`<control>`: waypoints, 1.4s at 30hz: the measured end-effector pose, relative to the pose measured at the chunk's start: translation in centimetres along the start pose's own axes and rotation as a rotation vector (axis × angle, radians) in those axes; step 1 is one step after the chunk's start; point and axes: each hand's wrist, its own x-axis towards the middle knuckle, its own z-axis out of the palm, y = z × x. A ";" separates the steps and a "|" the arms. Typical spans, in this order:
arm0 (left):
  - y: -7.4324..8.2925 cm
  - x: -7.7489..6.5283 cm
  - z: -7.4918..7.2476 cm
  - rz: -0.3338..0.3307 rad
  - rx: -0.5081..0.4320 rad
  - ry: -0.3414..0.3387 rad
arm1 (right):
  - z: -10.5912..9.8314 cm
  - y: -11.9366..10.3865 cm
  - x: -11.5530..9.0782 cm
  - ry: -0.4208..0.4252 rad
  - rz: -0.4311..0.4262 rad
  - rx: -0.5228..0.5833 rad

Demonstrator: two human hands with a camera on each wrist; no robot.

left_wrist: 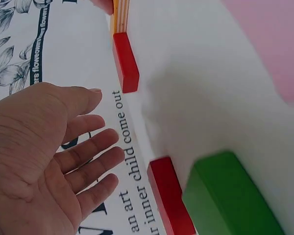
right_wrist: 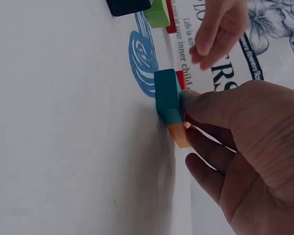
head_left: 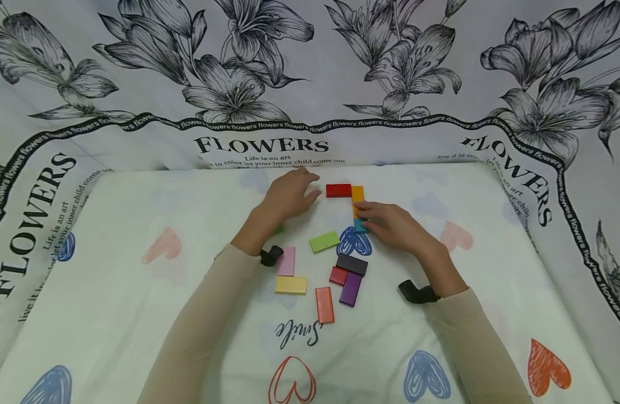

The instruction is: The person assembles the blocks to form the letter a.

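My right hand (head_left: 393, 224) pinches a teal block (right_wrist: 167, 95), thumb against one side. The block is set at the end of an orange block (head_left: 357, 193). A red block (head_left: 338, 191) lies crosswise at the orange block's far end. Left of these, my left hand (head_left: 292, 193) hovers with fingers spread and relaxed, holding nothing; its thumb is nearest the red block. In the left wrist view a green block (left_wrist: 230, 196) and a dark red block (left_wrist: 171, 200) lie beside that hand. The green one is mostly hidden under the left wrist in the head view.
Nearer lie a light green block (head_left: 324, 242), a pink block (head_left: 286, 264), a yellow block (head_left: 290, 285) and a coral block (head_left: 325, 304). A black block (head_left: 352, 264), a small red block (head_left: 338, 275) and a purple block (head_left: 350, 289) cluster together. A flower-printed cloth (head_left: 269, 148) covers the table.
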 end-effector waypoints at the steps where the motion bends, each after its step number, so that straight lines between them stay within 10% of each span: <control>1: -0.5 -0.5 -0.1 -0.014 -0.001 0.010 | 0.1 0.0 0.2 0.000 -0.014 0.010; 17: -7.3 -6.0 -2.6 -0.126 -0.093 0.016 | 0.9 -1.1 1.9 0.012 -0.030 -0.006; 42: -6.8 -4.9 -0.6 -0.131 -0.119 0.009 | -0.3 0.0 0.2 -0.006 0.014 -0.020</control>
